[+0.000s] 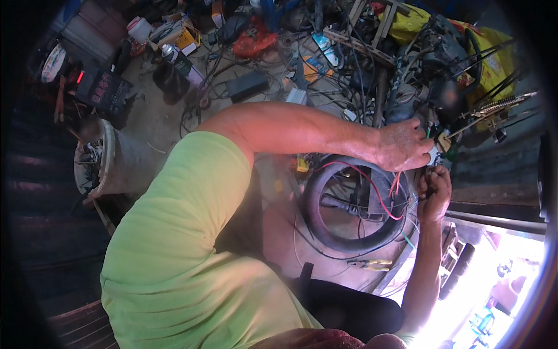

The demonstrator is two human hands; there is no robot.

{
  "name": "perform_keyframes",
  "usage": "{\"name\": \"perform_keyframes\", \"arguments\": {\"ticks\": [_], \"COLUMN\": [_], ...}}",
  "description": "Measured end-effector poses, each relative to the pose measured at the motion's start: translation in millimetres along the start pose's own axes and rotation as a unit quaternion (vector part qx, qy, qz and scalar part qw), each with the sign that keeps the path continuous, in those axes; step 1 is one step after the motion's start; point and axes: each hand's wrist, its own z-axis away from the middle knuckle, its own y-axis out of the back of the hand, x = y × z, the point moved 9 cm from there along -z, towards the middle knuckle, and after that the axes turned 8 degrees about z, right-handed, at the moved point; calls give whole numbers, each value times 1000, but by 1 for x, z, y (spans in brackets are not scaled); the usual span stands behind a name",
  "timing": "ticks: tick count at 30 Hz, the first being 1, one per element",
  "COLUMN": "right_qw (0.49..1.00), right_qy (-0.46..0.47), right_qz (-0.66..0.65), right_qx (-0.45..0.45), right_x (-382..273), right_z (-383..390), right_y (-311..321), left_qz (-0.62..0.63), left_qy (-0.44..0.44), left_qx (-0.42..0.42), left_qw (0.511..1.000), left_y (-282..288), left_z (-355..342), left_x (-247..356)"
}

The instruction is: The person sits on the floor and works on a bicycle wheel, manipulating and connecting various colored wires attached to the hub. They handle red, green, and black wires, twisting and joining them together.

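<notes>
Both my hands meet at the right, close to a small white piece (433, 155) with thin wires around it. My left hand (407, 145) reaches across from the left, its fingers curled and pinched at the white piece; what lies between them is hidden. Just below, my right hand (435, 189) is raised with its fingers bent together, and I cannot make out what they hold. Beneath my left forearm lies a black tyre (313, 203). A red wire (381, 198) loops across its opening, and reddish wire ends (396, 182) hang under my left hand.
Yellow-handled pliers (375, 265) lie on the floor below the tyre. A whitish bucket (131, 163) is tipped at the left. Farther back are a spray can (183, 64), a black box (247, 86), a red plastic bag (254, 39), tangled cables and a yellow bag (494, 78).
</notes>
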Motion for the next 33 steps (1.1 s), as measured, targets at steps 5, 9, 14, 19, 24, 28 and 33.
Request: {"name": "perform_keyframes", "arguments": {"ticks": [5, 9, 14, 19, 24, 28, 33], "right_qw": [1000, 999, 999, 998, 995, 996, 996], "right_qy": [-3, -3, 1, -2, 2, 10, 2], "right_qz": [0, -16, -35, -59, -100, -89, -89], "right_qx": [-15, -37, -22, -13, -8, 2, 12], "right_x": [3, 4, -3, -7, -7, -9, -12], "right_z": [-2, -4, -5, -6, -14, -19, -21], "right_y": [2, 11, 13, 21, 20, 28, 23], "left_qz": [20, 86, 11, -55, -112, 96, 400], "left_qy": [59, 155, 366, 473, 433, 483, 295], "left_qx": [-113, -144, -239, -154, -72, -243, -254], "left_qw": [992, 974, 899, 866, 892, 836, 829], "left_y": [-31, -36, -31, 2, 3, -41, -69], "left_z": [10, 20, 66, 120, 161, 134, 78], "left_x": [-8, -55, -149, -221, -238, -206, -120]}}
